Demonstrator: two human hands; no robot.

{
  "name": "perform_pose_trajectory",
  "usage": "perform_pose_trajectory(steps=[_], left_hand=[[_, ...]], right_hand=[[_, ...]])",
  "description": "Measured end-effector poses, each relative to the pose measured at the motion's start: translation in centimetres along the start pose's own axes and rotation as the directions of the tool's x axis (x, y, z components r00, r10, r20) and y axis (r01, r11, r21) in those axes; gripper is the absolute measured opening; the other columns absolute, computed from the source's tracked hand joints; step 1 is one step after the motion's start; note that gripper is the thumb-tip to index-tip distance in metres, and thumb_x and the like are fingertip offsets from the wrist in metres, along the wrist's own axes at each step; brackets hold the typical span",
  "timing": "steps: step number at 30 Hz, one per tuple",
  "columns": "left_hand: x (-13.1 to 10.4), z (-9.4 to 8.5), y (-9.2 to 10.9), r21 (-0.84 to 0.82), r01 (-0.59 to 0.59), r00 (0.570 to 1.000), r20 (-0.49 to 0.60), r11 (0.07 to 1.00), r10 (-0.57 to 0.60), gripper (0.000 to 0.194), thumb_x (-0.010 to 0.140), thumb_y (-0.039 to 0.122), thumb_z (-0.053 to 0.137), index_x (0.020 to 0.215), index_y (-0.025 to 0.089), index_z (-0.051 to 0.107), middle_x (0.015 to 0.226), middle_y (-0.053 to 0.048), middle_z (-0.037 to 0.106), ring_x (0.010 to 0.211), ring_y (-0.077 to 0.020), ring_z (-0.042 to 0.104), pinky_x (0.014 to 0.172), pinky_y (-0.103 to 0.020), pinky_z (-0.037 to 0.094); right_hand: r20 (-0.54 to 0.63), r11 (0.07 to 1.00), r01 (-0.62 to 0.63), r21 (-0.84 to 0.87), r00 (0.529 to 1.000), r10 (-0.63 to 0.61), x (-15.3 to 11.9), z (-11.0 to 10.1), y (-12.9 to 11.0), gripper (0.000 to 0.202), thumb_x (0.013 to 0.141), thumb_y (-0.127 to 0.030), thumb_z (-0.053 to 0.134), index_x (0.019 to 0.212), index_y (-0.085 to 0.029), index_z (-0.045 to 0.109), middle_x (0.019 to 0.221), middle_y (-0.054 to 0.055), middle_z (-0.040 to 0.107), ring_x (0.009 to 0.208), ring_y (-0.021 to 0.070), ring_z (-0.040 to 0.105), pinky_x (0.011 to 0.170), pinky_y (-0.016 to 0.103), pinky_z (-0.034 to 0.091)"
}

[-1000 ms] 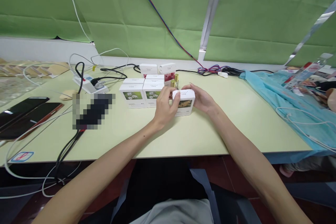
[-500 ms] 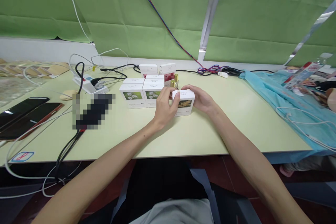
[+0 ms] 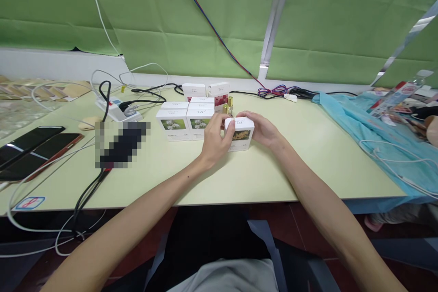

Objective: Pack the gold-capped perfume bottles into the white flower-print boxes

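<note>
A small white box (image 3: 241, 134) with a yellow flower picture stands upright on the table, gripped from both sides. My left hand (image 3: 216, 137) is closed on its left side, the thumb over the top front edge. Around its right and rear side curls my right hand (image 3: 260, 130), its fingertips partly hidden behind the box. Just left of my left hand stand white boxes with white flower pictures (image 3: 174, 125), in two columns. Behind the held box, gold-capped bottles (image 3: 230, 101) show in part, near boxes with a red picture (image 3: 221, 93).
On the left lie two phones (image 3: 41, 155), a white power strip (image 3: 116, 108), cables and a blurred dark object (image 3: 125, 146). A blue plastic sheet (image 3: 362, 123) covers the right side, with a clear bottle (image 3: 398, 93) on it. The table's front edge (image 3: 239, 204) runs below my forearms.
</note>
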State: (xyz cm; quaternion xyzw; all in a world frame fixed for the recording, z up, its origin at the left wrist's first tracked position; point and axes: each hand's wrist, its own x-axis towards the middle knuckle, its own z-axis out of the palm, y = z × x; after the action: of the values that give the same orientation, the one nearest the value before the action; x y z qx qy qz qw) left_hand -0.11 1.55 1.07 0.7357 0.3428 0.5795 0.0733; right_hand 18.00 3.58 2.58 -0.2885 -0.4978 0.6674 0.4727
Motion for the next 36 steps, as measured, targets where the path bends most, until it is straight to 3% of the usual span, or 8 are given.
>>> perform_pose_trajectory(steps=[36], left_hand=[[-0.05,0.02,0.05,-0.001,0.036,0.999,0.021,0.999,-0.036,0.017,0.101,0.036,0.052,0.101,0.020,0.060,0.096,-0.005,0.067,0.087,-0.0171,0.062,0.078,-0.031,0.051]], right_hand=[[-0.048,0.999,0.019,-0.032,0.999,-0.021,0.12,0.20,-0.13,0.020,0.076,-0.037,0.073,0.087,-0.021,0.074,0.084,0.000,0.067,0.077,0.0162,0.057,0.067,0.027,0.042]])
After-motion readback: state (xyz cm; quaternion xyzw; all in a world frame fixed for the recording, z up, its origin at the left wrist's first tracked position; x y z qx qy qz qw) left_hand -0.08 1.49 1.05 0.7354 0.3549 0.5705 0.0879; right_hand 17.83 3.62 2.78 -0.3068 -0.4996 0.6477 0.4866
